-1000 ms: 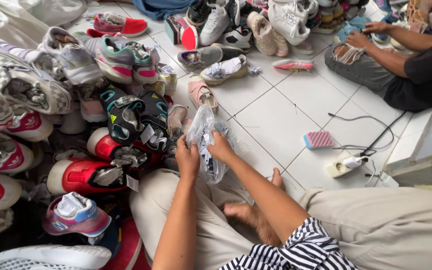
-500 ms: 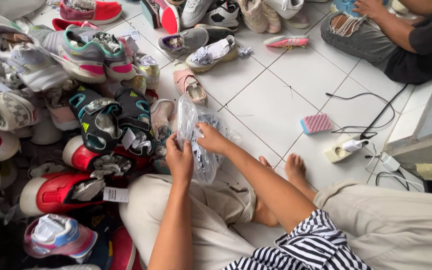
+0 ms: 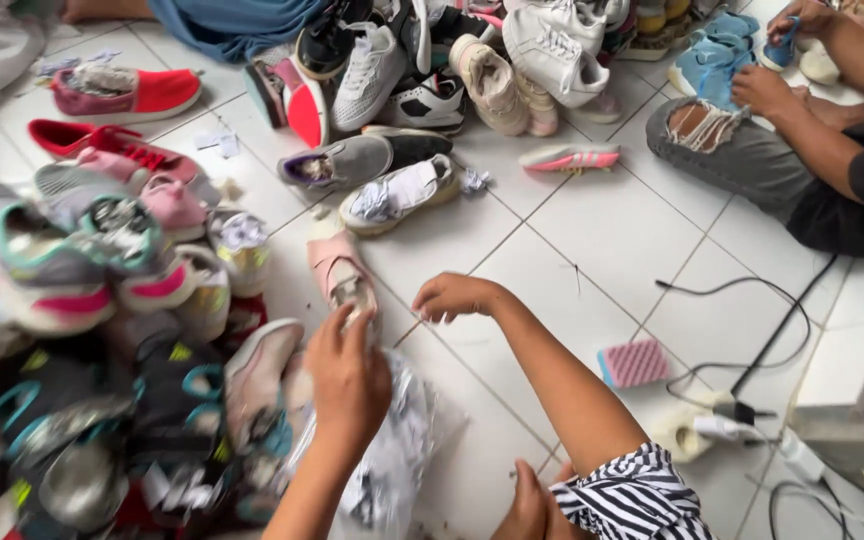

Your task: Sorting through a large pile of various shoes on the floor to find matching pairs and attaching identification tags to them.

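Head camera: two hands over a pile of shoes

Head camera looks down at a white tiled floor point(image 3: 592, 230) covered with shoes. The person sits on the floor in a striped sleeve point(image 3: 632, 495).

The left hand point(image 3: 347, 375) is near the middle, its back turned up. Its fingers curl down onto a clear plastic bag point(image 3: 392, 460) stuffed with crumpled paper. The hand seems to grip the top of the bag, but the fingertips are hidden, so I cannot tell for sure.

The right hand point(image 3: 452, 297) is just to the right and a little farther away. Its fingers are bent in, nearly closed. I cannot tell if it pinches anything.

Between the two hands, a bit farther off, lies a small pink shoe point(image 3: 340, 275) with paper inside it. The left fingertips are just beside it.

On the left sits a big heap of sneakers point(image 3: 82, 300). To the right lies a pink brush point(image 3: 634, 362) near a black cable point(image 3: 752, 330).

Far right, another person's hand point(image 3: 764, 90) rests on a knee in torn grey trousers.
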